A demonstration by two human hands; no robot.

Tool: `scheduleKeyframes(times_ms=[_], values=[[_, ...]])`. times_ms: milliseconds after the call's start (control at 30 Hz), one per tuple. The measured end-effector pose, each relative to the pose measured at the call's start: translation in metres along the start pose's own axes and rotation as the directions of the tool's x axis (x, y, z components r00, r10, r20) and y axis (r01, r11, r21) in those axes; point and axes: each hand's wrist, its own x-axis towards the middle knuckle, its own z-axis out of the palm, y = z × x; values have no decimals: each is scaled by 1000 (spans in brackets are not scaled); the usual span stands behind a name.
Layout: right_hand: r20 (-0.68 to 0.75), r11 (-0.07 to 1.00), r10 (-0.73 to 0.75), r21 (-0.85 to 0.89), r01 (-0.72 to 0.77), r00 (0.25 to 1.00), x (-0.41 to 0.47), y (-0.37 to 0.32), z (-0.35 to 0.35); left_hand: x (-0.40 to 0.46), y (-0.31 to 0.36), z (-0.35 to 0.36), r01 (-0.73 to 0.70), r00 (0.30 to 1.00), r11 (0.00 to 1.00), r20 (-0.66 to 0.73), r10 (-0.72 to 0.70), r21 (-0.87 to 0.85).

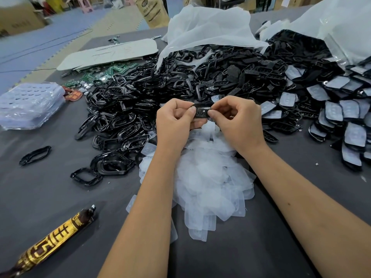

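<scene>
At the left of the bench (46,189), loose black frames (118,117) lie in a heap close to the work. My left hand (174,121) pinches one end of the black shell (201,113). My right hand (241,121) pinches the other end. The fingers of both are clamped on it, above the clear pads (208,181). Risk: uneven thumb pressure may twist the shell and spring it loose. If it falls among the black frames, it would be hard to find.

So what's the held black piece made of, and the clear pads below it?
The black piece: likely moulded plastic, dark semi-gloss, holes through it. The clear pads: probably silicone or thin plastic, translucent, frosted, with button bumps; can't tell which.
</scene>
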Motion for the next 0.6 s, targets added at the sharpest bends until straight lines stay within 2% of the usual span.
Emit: scheduleKeyframes(times_ms=[300, 433, 600], values=[[7, 999, 4, -50, -4, 1000, 1, 1, 1, 1, -4, 0, -31, 998, 998, 51, 28, 56], [-13, 999, 43, 19, -43, 999, 1, 2, 1, 3, -5, 0, -26, 1000, 1000, 12, 26, 12], [35, 989, 54, 135, -58, 998, 0, 1, -1, 4, -5, -1, -32, 999, 996, 15, 34, -87]])
